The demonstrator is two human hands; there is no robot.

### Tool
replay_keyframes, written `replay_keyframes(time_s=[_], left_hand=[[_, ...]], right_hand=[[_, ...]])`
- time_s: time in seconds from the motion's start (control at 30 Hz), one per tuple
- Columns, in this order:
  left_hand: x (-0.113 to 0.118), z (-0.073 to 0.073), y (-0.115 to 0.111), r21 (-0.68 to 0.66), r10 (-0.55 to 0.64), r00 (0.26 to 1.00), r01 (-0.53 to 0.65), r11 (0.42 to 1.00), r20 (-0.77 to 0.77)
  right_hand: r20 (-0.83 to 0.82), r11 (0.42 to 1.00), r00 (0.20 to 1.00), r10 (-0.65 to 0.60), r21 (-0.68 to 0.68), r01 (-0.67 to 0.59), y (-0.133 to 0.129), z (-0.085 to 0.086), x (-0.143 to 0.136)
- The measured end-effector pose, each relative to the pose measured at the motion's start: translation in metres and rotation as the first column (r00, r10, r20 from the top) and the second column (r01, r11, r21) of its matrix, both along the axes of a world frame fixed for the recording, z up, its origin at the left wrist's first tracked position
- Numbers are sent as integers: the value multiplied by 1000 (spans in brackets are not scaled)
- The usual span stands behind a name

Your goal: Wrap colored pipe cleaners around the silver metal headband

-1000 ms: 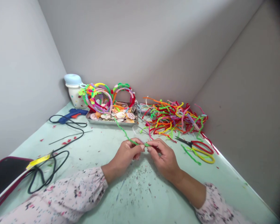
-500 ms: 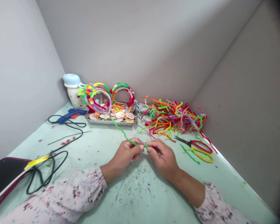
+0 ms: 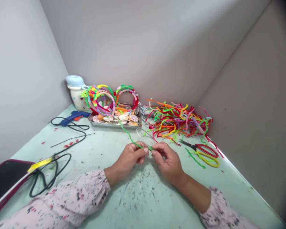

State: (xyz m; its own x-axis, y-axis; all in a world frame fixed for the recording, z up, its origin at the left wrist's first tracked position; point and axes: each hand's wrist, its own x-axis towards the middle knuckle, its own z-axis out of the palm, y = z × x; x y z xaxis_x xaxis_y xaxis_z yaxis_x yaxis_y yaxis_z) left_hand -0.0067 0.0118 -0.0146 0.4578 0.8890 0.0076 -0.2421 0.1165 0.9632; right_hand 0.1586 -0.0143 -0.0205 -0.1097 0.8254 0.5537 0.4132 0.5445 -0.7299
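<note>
A white spotted jar [image 3: 76,98] with a pale-blue lid [image 3: 75,81] stood on the pale-green table [image 3: 166,210], near a blue plastic glue gun [image 3: 70,118] and a rectangular metal tray [image 3: 114,126] holding seashells [image 3: 123,117].

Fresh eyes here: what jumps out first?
The heap of coloured strands, back right, likely catches the eye first. Next come the bright hoops, upright at the tray of shells, left of the heap. Nearer, at centre, the left hand and right hand pinch a green strand.
</note>
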Motion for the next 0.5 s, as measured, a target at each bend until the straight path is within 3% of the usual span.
replay_keyframes(time_s=[0.5], left_hand=[[-1, 1, 1, 13, -24, 1000, 24, 1000, -8]], right_hand=[[-85, 996, 994, 68, -47, -72, 1, -3, 1]])
